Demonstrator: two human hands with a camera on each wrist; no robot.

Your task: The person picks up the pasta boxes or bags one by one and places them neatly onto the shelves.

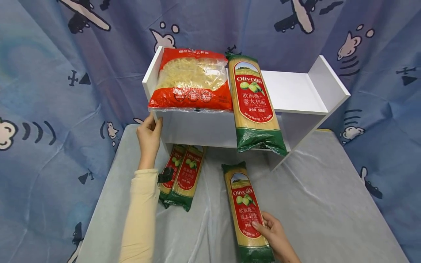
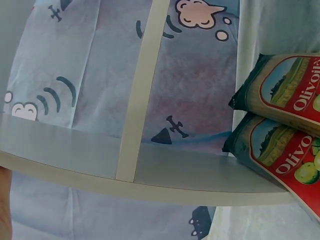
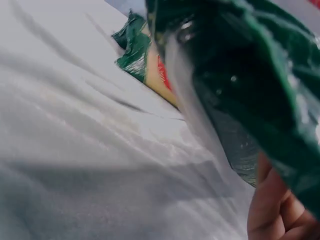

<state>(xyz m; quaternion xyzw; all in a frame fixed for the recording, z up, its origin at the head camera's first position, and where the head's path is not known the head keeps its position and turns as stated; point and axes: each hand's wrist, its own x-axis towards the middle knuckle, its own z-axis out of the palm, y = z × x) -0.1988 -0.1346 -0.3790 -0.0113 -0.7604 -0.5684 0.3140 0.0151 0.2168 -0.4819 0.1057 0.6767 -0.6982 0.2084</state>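
Observation:
My left hand (image 1: 149,140) grips the lower left side of a white shelf (image 1: 317,91); only a sliver of that hand shows in the left wrist view. In my right hand (image 1: 277,237) is a spaghetti pack (image 1: 243,215) with green ends and a red label, held by its lower right edge with the thumb on top. Fingers (image 3: 272,207) show under the pack's dark green wrapper (image 3: 240,85) in the right wrist view. Another spaghetti pack (image 1: 254,98) leans on the upper shelf, beside a red bag of short pasta (image 1: 192,80).
Two overlapping spaghetti packs, a front one (image 1: 187,175) and a rear one (image 1: 174,160), lie below the shelf at left. Grey cloth (image 1: 329,204) covers the table. A patterned blue curtain (image 1: 210,22) hangs close behind the shelf.

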